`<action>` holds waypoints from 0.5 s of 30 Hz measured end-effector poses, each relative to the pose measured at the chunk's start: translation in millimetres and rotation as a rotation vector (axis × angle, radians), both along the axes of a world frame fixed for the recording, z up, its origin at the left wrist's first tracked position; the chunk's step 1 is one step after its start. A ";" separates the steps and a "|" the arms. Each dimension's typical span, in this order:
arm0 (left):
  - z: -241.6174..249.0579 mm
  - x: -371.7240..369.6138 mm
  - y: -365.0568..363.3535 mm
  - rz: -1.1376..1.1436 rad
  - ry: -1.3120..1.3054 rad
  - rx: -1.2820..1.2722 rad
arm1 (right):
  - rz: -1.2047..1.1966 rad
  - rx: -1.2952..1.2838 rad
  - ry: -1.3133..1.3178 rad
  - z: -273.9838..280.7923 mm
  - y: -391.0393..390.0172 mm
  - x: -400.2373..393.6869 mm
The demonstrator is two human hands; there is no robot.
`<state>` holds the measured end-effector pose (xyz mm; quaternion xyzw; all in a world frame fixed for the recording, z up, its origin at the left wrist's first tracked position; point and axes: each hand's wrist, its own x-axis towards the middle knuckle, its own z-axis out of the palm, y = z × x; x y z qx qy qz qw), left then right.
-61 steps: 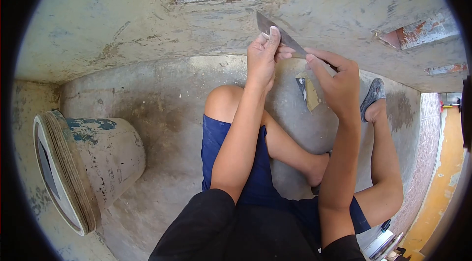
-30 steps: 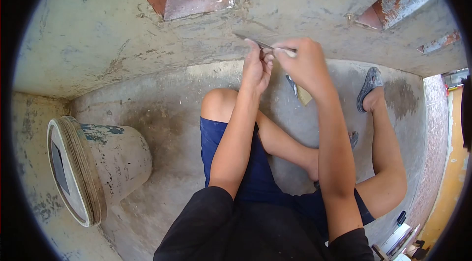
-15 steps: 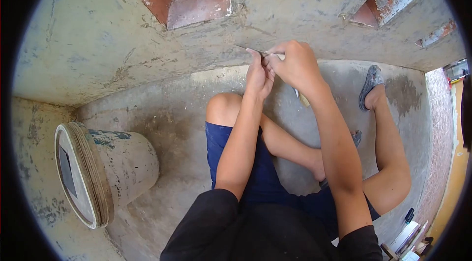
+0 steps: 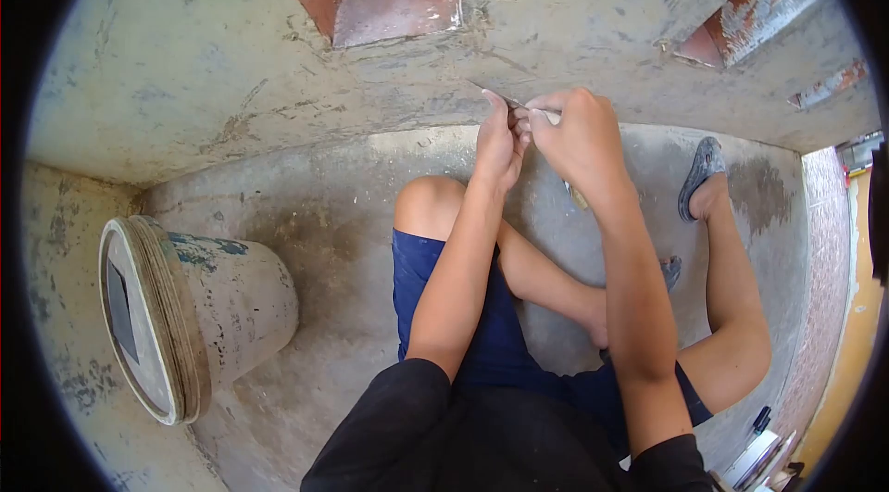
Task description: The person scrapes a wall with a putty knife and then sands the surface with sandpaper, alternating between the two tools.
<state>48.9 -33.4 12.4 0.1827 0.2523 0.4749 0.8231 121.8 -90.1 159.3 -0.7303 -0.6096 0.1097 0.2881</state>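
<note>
My right hand (image 4: 583, 135) is closed around a putty knife (image 4: 479, 85), whose thin dark blade shows nearly edge-on and points up and left, just short of the wall. Most of its handle is hidden in my fist. My left hand (image 4: 500, 145) is pressed against the blade, thumb raised along it and fingers curled beneath. Both hands meet above the floor in front of the wall (image 4: 389, 84). Beneath my right forearm, a tool with a yellowish part (image 4: 576, 195) lies on the floor, partly covered.
A stained white bucket (image 4: 236, 302) with a grey patch on its lid stands at left. The wall has recessed openings (image 4: 398, 6) with reddish sides. My bent legs and a slipper (image 4: 702, 179) occupy the concrete floor (image 4: 324, 260). Assorted items (image 4: 755, 460) lie at lower right.
My view has shifted slightly, so the wall openings sit further right and higher. Both hands have moved a little right and down in view, still together at the putty knife.
</note>
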 end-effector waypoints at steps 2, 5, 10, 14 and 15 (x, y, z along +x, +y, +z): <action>-3.5 -3.8 -1.8 0.011 -0.019 -0.015 | -0.078 -0.026 -0.031 -0.6 -3.6 -2.8; 9.4 0.6 -3.5 0.054 -0.008 0.066 | 0.017 0.068 0.080 4.9 -8.6 6.1; -16.5 -14.5 13.4 0.140 -0.027 0.163 | 0.008 0.020 0.153 -3.4 0.5 -16.5; 12.3 -17.6 7.4 0.161 0.068 0.165 | -0.053 0.059 0.202 6.0 -1.4 -20.9; 5.9 -19.6 5.9 0.166 0.072 0.149 | -0.049 0.043 0.204 2.5 -0.1 -23.7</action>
